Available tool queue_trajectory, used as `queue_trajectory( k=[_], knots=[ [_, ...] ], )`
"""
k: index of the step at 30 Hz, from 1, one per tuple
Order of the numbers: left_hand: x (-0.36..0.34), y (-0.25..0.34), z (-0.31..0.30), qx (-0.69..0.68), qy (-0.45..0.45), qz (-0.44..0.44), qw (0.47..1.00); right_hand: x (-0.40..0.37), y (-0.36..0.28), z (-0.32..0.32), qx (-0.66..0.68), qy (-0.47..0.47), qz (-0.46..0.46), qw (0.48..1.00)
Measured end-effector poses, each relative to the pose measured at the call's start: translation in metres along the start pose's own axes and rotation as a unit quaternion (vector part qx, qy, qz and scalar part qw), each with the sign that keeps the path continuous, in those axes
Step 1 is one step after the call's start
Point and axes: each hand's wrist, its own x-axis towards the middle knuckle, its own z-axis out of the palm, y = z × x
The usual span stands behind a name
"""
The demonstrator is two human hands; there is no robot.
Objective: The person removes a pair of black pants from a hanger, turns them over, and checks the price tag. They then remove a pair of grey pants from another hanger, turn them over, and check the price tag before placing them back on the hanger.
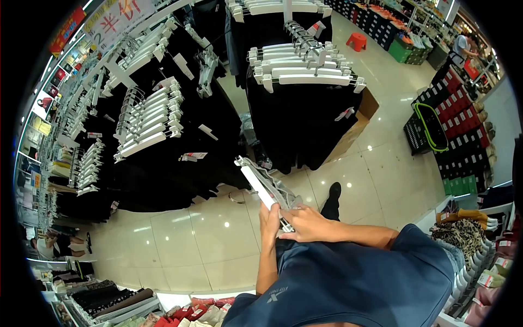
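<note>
In front of my chest is a white clip hanger [258, 188], slanting from upper left to lower right. Grey, creased-looking material [280, 189] lies along its right side; its kind is unclear. My left hand [268, 220] is closed around the hanger's lower part. From the right, my right hand [306, 223] grips the lower end, its fingers bent by the clip there. Close ahead, black garments [299, 120] hang from a row of white clip hangers [310, 79].
More black garments [158, 182] hang on the left rack. A cardboard box [366, 111] stands behind the front rack. Farther right are a black basket [417, 133], stacked shoe boxes [460, 109] and a red stool [357, 41]. People [464, 46] are in the background. Folded clothes [111, 300] lie lower left.
</note>
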Motion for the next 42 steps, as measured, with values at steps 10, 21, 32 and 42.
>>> queue_trajectory(
  k=[10, 21, 32, 42],
  knots=[
    [0.003, 0.082, -0.047, 0.333, -0.366, 0.034, 0.869, 0.019, 0.053, -0.083, -0.064, 0.081, 0.0, 0.995],
    [0.027, 0.105, -0.016, 0.351, -0.582, 0.089, 0.728, -0.056, 0.087, -0.106, 0.009, -0.054, 0.126, 0.99],
    [0.07, 0.133, -0.009, 0.323, -0.466, 0.045, 0.822, -0.088, 0.104, -0.146, 0.06, 0.123, 0.166, 0.976],
    [0.11, 0.124, 0.027, 0.15, -0.237, 0.157, 0.947, -0.052, 0.166, -0.222, 0.049, 0.224, 0.086, 0.97]
  ],
)
